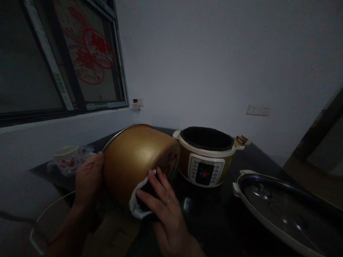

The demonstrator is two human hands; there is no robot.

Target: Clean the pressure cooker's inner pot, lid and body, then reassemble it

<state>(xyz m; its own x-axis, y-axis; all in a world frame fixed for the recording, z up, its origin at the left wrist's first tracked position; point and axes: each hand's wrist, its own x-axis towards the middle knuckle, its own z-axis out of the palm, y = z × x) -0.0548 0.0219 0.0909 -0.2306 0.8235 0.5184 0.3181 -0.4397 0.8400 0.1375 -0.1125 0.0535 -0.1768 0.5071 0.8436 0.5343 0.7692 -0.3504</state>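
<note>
A large golden inner pot (134, 153) lies tilted on its side, its rim facing left and its darker base facing right. My left hand (89, 175) grips the pot by the rim, fingers closed over the edge. Against the lower side of the pot, near its base, my right hand (163, 203) presses a black and white cloth (142, 200); a ring sits on one finger. Just right of the pot stands the rice cooker body (206, 157), uncovered, with a dark cavity and a front control panel. The inside of the golden pot is hidden from me.
The cooker's lid (276, 207) lies at the right on the black tabletop (193, 203). A white tub in a plastic bag (66, 159) stands at the left. Behind are a wall with sockets (258, 110) and a window (88, 57). A white cable (48, 210) hangs at lower left.
</note>
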